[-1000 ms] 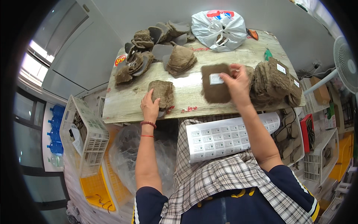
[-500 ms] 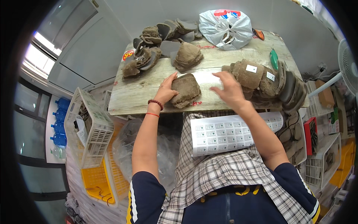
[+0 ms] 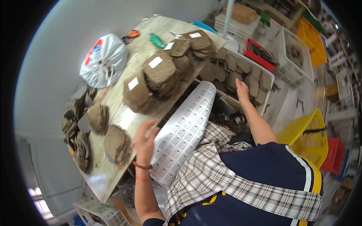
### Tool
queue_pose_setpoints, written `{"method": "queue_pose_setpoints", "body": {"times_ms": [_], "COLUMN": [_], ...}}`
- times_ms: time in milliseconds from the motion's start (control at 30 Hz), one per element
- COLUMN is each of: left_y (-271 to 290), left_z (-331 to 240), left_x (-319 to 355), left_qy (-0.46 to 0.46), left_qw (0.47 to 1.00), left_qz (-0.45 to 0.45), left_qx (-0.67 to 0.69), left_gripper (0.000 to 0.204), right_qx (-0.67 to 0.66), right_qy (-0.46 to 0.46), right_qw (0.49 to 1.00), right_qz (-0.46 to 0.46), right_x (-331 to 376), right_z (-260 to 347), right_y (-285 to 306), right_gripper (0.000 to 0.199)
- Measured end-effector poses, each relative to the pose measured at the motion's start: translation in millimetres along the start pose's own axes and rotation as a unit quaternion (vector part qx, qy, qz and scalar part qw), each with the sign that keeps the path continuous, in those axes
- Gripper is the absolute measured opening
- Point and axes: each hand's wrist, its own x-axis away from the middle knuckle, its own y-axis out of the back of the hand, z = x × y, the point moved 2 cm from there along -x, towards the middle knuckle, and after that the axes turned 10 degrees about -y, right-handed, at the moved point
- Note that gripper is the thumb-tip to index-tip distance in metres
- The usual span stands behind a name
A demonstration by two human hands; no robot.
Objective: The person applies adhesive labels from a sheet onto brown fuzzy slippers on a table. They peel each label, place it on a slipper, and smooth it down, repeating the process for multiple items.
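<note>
My left hand hovers over the table's near edge, slightly smeared by motion, fingers apart and holding nothing. Just left of it, a small stack of fuzzy brown pads lies on the table. My right hand reaches out over a white bin filled with flat brown pads; its fingers look stretched out, with nothing visible in them. Across my lap rests a white sheet of printed labels. Taller stacks of brown pads with small white labels on top stand along the table edge.
On the table are a tied plastic bag, a green tool, an orange-and-black object and loose pads. Beyond the white bin stand a red box, a white crate and a yellow basket.
My view has swung to the right. My left hand has come off the small pad stack, and my right hand has moved from above the table to over the white bin.
</note>
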Motion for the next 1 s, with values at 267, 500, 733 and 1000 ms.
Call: {"method": "queue_pose_setpoints", "body": {"times_ms": [267, 500, 733, 1000], "left_y": [-64.8, -76.5, -89.0, -92.8], "left_z": [9.4, 20.6, 13.6, 8.1], "left_x": [45.6, 71.4, 63.0, 67.5], "left_qy": [-0.044, -0.042, -0.054, -0.013], "left_qw": [0.918, 0.924, 0.932, 0.937], "left_qz": [0.267, 0.247, 0.218, 0.199], "left_qx": [-0.29, -0.288, -0.284, -0.286], "left_gripper": [0.057, 0.056, 0.055, 0.053], "right_qx": [0.208, 0.438, 0.555, 0.669], "right_qy": [-0.12, -0.263, 0.029, 0.274], "right_qw": [0.97, 0.824, 0.799, 0.643], "right_qz": [0.042, 0.245, 0.23, 0.252], "right_x": [-45.5, -17.6, 1.4, -6.7], "right_z": [-145.2, -270.7, -235.0, -269.8], "right_y": [47.0, 51.8, 30.0, -11.8], "right_gripper": [0.018, 0.084, 0.097, 0.048]}}
